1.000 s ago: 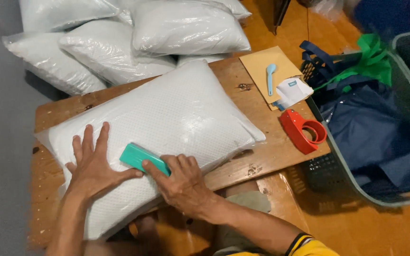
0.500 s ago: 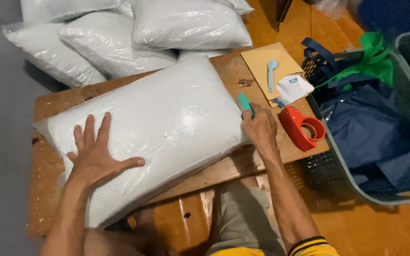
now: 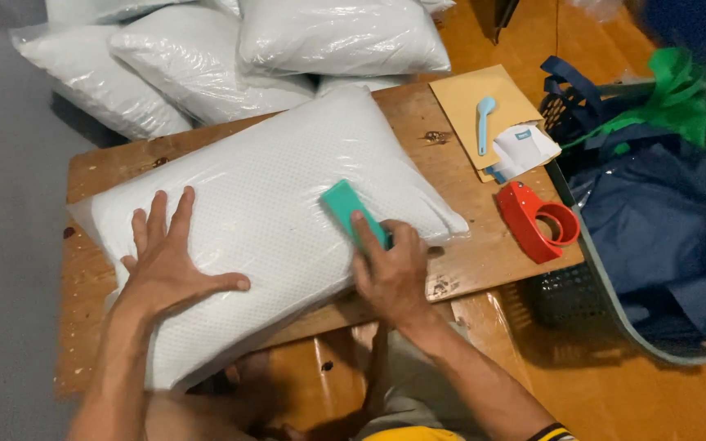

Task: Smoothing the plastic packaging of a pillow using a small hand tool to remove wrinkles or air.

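Note:
A white pillow sealed in clear plastic (image 3: 271, 204) lies across a small wooden table (image 3: 459, 269). My left hand (image 3: 165, 261) presses flat on the pillow's left part, fingers spread. Over the pillow's right part, my right hand (image 3: 390, 273) grips a teal flat scraper (image 3: 349, 208) and holds it against the plastic.
A red tape dispenser (image 3: 537, 220), a brown envelope (image 3: 484, 102), a light blue small tool (image 3: 484, 122) and a white paper packet (image 3: 525, 151) lie on the table's right end. More bagged pillows (image 3: 230, 49) are piled behind. A grey basket with blue fabric (image 3: 663, 204) stands at right.
My right hand has swept the teal scraper from the pillow's lower middle out to its right edge and back onto the pillow's right part. My left hand stays pressed flat.

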